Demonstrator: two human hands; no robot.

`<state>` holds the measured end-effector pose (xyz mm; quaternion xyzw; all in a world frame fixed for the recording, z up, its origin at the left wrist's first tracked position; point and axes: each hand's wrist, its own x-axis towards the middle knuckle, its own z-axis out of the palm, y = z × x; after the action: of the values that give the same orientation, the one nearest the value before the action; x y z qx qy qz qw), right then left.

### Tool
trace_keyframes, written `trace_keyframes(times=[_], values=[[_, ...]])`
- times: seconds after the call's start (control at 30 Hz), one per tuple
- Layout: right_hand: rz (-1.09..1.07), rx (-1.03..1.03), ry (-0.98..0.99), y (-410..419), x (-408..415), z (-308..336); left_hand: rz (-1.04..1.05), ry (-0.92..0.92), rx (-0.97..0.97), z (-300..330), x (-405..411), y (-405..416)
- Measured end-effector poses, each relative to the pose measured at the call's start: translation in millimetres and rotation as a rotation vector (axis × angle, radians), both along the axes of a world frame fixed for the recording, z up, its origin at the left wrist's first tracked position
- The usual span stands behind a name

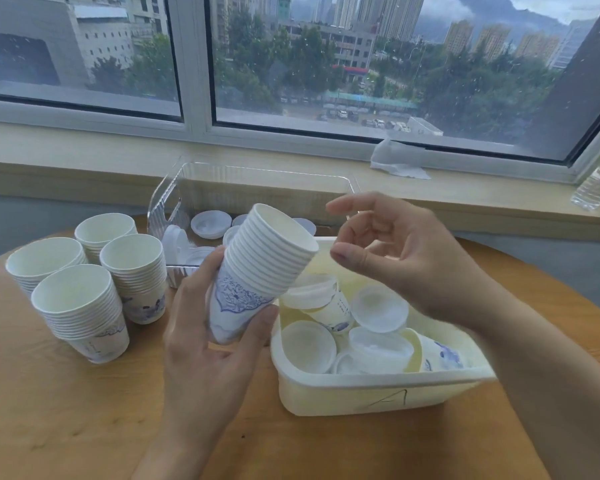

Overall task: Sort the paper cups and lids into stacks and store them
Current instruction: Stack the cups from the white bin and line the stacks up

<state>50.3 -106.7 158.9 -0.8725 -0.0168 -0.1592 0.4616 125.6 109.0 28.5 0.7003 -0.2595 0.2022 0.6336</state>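
My left hand (205, 344) fingers grip the cup stack (257, 268) low, tilted; right hand (395, 258) open, empty. Paper's light, crushable, I think: hold w/ soft squeeze near base.

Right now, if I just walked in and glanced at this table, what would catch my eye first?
Probably the tilted stack of paper cups gripped in the left hand at centre, with the right hand open beside its rim. Next, four finished cup stacks standing on the left of the wooden table, and the cream bin of loose lids and cups on the right.
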Motion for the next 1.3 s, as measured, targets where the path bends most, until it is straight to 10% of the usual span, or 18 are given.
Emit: trace_keyframes(times=[0.63, 0.97, 1.3], values=[[0.106, -0.791, 0.746, -81.7, -42.8, -31.1, 0.062, -0.015, -0.055, -13.7, 5.4, -9.1], [-0.148, -0.515, 0.217, -84.7, -37.8, -32.4, 0.050, -0.030, -0.028, -15.3, 5.9, -10.9], [-0.224, -0.441, 0.179, -85.3, -43.1, -29.5, 0.070, -0.067, -0.022, -9.1, 1.6, -10.1]])
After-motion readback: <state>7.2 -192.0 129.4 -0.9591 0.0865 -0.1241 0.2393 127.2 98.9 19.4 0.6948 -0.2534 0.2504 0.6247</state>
